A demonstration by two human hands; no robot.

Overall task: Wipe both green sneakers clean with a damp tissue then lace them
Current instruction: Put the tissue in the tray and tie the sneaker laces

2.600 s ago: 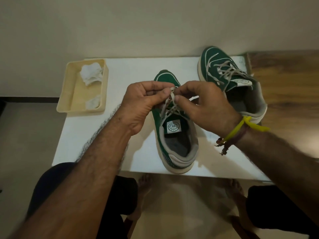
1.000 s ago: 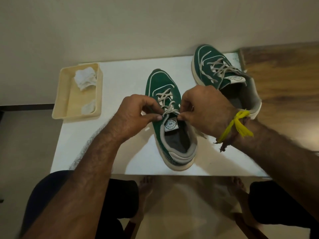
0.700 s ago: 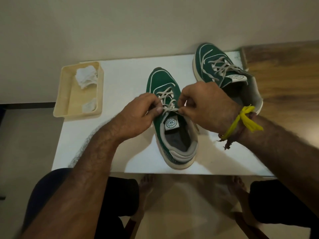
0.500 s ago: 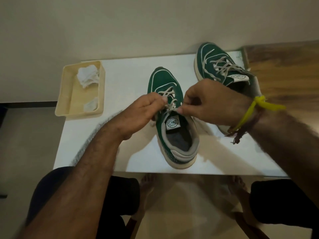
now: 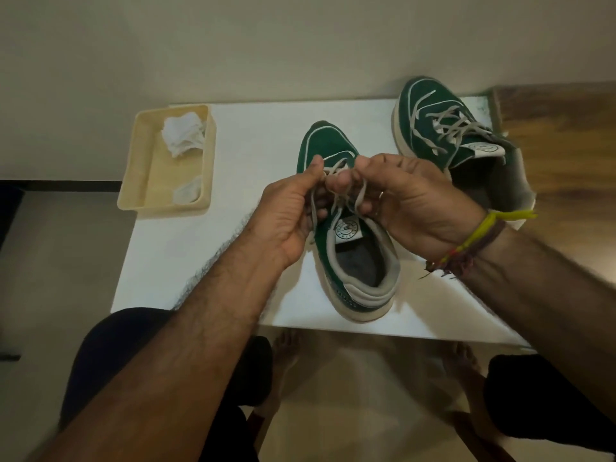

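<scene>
A green sneaker (image 5: 320,148) with a grey collar lies toe-away in the middle of the white table (image 5: 260,135). My left hand (image 5: 290,211) and my right hand (image 5: 406,198) meet above its tongue, palms turned toward me. Each pinches part of its grey lace (image 5: 336,195), which loops between the fingers. The second green sneaker (image 5: 436,128) stands at the back right, its lace threaded loosely. My hands hide the near shoe's eyelets.
A cream plastic tray (image 5: 146,181) at the table's back left holds two crumpled white tissues (image 5: 183,135). A wooden surface (image 5: 560,128) adjoins the table on the right. My knees and bare feet show below the table's front edge.
Both hands have turned palms up and lifted the lace ends above the tongue, closer together than before. The sneakers and tray have stayed in place.
</scene>
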